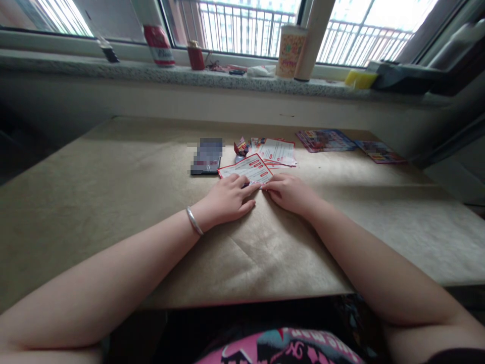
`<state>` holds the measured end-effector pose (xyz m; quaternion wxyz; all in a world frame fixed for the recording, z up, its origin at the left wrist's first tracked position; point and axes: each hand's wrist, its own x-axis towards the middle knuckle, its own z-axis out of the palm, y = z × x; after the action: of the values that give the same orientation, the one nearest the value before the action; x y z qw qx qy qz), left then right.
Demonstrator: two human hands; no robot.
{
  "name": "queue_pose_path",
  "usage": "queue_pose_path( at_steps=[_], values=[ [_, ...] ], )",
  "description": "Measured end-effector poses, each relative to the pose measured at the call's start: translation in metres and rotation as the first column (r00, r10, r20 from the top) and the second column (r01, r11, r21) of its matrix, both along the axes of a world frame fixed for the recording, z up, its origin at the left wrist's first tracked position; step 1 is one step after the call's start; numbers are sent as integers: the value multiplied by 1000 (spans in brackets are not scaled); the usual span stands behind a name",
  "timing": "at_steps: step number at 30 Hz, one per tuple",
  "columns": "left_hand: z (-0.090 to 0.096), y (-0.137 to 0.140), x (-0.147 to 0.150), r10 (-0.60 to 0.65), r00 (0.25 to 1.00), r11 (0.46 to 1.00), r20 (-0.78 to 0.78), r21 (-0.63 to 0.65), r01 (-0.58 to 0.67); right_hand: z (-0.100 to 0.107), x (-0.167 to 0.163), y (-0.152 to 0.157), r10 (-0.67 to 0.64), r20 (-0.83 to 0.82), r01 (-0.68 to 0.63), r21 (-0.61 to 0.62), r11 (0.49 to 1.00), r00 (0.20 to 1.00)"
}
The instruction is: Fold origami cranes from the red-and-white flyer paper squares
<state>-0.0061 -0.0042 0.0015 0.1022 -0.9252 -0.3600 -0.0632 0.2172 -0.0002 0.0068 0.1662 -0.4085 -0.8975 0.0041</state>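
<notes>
A white printed sheet of paper with a red border (248, 168) lies on the table at a slant. My left hand (229, 198), with a silver bangle at the wrist, rests with its fingers spread over the sheet's near edge. My right hand (290, 193) has its fingers pressed together at the sheet's near right corner, pinching it. The index fingertips of both hands almost meet there. Just beyond are a small folded paper piece (241, 147) in red and dark colours and a loose pile of similar printed sheets (278, 151).
A dark phone-like object (207, 157), partly pixelated, lies left of the sheet. Colourful cards or leaflets (326, 140) and another stack (381, 151) sit at the back right. On the windowsill (227, 81) stand a red can (159, 46), a patterned paper cup (291, 52) and a yellow sponge-like block (360, 79).
</notes>
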Motion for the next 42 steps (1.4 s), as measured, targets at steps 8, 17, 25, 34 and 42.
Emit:
queue_pose_path(
  at_steps=[8,17,25,34,42],
  values=[
    [-1,2,-2,-41,999,999,-15,15,41,0,-4,2,-52,12,52,-13,999,999],
    [2,1,-1,-36,999,999,-28,8,36,1,-7,0,-68,18,68,-27,997,998],
    [1,2,-1,-57,998,998,-33,17,57,2,-7,0,-66,27,67,-31,997,997],
    [1,1,-1,-55,998,998,-40,34,56,2,-8,0,-75,51,76,-24,997,996],
    [8,2,-5,-56,998,998,-7,-36,56,3,-8,-1,-82,45,83,-27,996,996]
  ],
)
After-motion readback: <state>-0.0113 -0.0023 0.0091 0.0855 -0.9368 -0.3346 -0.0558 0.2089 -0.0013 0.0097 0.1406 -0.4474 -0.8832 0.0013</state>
